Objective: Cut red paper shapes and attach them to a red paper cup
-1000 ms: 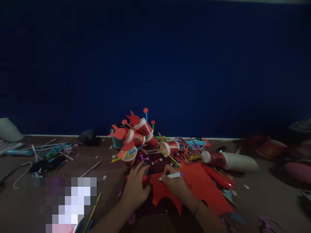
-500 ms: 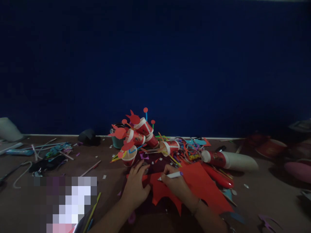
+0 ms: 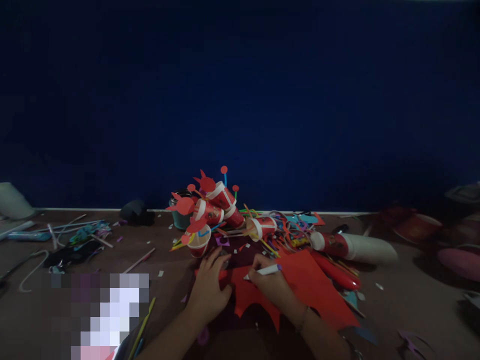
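Note:
A jagged-edged sheet of red paper lies on the table in front of me. My right hand is closed around a white marker with a purple end, its tip at the paper's upper left part. My left hand rests with fingers spread on the paper's left end, covering part of it. Just beyond that hand stands a paper cup with coloured straws. Behind it several red-and-white paper cups are piled together, with red paper cutouts and straws attached.
A stack of paper cups lies on its side at right, near a shiny red object. A dark teal jar stands behind the cups. Straws, paper scraps and pipe cleaners litter the table. A dark blue wall rises behind.
Almost nothing differs. Both hands keep their places on the red paper, with the marker tip at nearly the same spot; the view shifts very slightly.

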`<state>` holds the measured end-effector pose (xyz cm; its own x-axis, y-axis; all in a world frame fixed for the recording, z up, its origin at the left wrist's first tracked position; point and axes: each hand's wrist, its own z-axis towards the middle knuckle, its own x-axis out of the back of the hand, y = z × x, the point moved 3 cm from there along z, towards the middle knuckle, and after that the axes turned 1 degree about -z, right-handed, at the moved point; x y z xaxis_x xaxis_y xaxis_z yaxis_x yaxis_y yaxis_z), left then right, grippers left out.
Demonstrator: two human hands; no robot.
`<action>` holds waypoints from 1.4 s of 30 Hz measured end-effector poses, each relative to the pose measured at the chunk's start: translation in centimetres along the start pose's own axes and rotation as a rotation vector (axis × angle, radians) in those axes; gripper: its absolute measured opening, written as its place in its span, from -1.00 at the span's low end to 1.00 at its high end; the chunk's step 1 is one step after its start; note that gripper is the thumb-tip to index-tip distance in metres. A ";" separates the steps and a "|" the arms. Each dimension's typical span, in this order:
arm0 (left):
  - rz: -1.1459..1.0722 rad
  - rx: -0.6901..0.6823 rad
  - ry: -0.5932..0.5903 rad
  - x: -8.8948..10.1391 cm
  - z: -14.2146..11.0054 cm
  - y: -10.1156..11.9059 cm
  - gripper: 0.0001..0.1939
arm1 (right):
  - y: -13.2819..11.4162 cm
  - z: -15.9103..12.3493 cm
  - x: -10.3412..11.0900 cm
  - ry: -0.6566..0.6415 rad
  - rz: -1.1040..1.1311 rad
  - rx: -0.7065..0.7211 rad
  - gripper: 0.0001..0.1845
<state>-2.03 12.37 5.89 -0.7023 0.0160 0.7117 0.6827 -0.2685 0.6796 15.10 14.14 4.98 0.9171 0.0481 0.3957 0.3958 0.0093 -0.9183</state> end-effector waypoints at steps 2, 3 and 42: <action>-0.004 -0.005 0.002 0.0 0.0 0.0 -0.40 | -0.1 0.0 0.0 0.009 -0.012 0.002 -0.84; -0.005 -0.004 0.002 0.0 0.0 -0.1 -0.40 | -0.1 0.0 0.1 0.014 -0.019 0.004 -0.84; 0.023 -0.009 -0.020 -0.2 0.0 -0.1 -0.41 | 0.6 0.1 -0.2 0.012 0.011 0.015 -0.84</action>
<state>-2.00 12.39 5.69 -0.6822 0.0293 0.7306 0.6966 -0.2777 0.6616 15.17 14.25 4.35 0.9218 0.0367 0.3859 0.3853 0.0240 -0.9225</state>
